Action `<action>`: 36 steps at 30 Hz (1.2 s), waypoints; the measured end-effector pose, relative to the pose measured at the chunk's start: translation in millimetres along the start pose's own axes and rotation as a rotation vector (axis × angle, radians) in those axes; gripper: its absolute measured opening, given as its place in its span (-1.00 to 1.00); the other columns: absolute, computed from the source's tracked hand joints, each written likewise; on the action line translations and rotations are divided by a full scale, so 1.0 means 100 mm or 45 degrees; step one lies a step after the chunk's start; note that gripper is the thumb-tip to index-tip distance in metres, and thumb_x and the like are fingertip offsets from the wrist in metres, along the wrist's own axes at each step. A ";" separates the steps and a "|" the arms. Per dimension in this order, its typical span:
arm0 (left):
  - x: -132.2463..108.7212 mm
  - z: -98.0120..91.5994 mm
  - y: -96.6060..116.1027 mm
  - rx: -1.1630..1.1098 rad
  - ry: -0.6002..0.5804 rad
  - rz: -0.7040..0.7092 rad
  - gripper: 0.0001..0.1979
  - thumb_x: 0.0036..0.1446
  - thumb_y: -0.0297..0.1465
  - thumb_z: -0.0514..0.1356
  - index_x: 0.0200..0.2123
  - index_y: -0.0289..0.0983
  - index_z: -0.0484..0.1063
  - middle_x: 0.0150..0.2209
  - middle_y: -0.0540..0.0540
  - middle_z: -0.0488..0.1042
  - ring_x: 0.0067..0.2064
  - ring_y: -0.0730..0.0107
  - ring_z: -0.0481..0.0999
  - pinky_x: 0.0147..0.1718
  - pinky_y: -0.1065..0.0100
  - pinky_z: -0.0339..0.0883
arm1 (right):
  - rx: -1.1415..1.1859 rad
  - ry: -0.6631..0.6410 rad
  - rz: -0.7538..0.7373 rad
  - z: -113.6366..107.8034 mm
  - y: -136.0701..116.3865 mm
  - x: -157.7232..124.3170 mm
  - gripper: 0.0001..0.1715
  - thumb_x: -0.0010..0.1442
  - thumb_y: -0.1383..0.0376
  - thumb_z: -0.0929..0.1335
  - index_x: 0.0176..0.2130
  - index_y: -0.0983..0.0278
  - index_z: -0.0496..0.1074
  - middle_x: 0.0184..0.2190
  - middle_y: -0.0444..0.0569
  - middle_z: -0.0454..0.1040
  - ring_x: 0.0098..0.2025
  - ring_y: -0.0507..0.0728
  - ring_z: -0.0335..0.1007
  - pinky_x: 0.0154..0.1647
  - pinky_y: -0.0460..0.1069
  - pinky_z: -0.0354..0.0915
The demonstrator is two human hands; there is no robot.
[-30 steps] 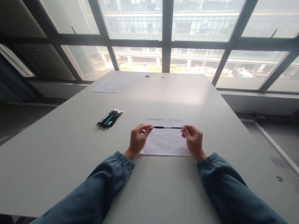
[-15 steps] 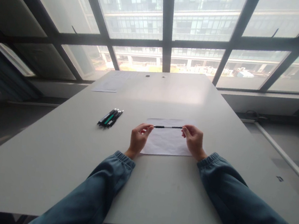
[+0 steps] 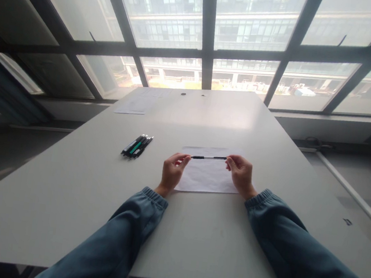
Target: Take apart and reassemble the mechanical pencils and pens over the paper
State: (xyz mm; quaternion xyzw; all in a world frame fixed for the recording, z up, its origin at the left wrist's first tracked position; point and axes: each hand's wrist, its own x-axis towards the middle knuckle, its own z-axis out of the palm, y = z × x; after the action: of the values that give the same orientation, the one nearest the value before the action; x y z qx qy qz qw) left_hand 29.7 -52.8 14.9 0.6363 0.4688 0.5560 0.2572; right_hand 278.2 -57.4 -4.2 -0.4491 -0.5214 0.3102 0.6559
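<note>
A pen with dark ends and a pale middle stretches level between my two hands. My left hand pinches its left tip between thumb and fingers. At the other end, my right hand is closed on the pen in a similar pinch. Under the pen lies a sheet of white paper, its sides partly hidden by my hands. To the left of my left hand, several pens lie side by side in a bunch; most are black, and one shows green.
The white table reaches towards large framed windows. More paper sheets lie at its far left. Two small dark round spots, one a larger disc, sit near the far edge. A small dark mark is at the right.
</note>
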 end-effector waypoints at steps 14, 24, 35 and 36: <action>0.00 0.00 -0.02 -0.006 -0.007 -0.025 -0.78 0.22 -0.21 0.31 -0.27 -0.24 0.65 -0.25 -0.11 0.62 -0.27 0.35 0.56 -0.34 0.39 0.38 | 0.007 0.007 -0.017 0.00 0.00 0.00 -0.73 0.21 0.11 0.45 -0.30 0.28 0.53 -0.51 -0.10 0.51 -0.54 0.03 0.37 -0.52 -0.06 0.32; 0.00 0.00 0.00 -0.014 -0.009 -0.035 -0.77 0.21 -0.20 0.31 -0.27 -0.23 0.65 -0.25 -0.11 0.62 -0.27 0.35 0.55 -0.34 0.38 0.37 | 0.004 0.012 -0.009 0.00 0.01 0.00 -0.73 0.21 0.11 0.45 -0.31 0.28 0.53 -0.51 -0.10 0.51 -0.54 0.03 0.37 -0.52 -0.06 0.32; 0.01 0.00 -0.01 0.006 -0.011 -0.038 -0.77 0.22 -0.20 0.30 -0.28 -0.23 0.65 -0.25 -0.11 0.63 -0.26 0.32 0.57 -0.33 0.36 0.38 | -0.025 0.008 -0.029 0.00 0.00 0.00 -0.71 0.22 0.08 0.44 -0.32 0.27 0.52 -0.53 -0.11 0.50 -0.55 0.03 0.36 -0.51 -0.05 0.31; 0.01 0.00 -0.01 0.006 -0.012 -0.038 -0.77 0.22 -0.20 0.30 -0.28 -0.23 0.65 -0.25 -0.11 0.63 -0.26 0.32 0.57 -0.33 0.36 0.38 | -0.026 0.009 -0.029 0.00 0.00 0.00 -0.71 0.22 0.08 0.44 -0.32 0.27 0.52 -0.53 -0.11 0.50 -0.55 0.03 0.36 -0.51 -0.05 0.31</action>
State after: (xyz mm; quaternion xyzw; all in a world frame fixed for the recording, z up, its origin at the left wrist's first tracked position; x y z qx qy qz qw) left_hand 29.7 -51.8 14.1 0.6324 0.4783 0.5480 0.2663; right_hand 278.2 -57.3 -4.6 -0.4508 -0.5273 0.2956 0.6568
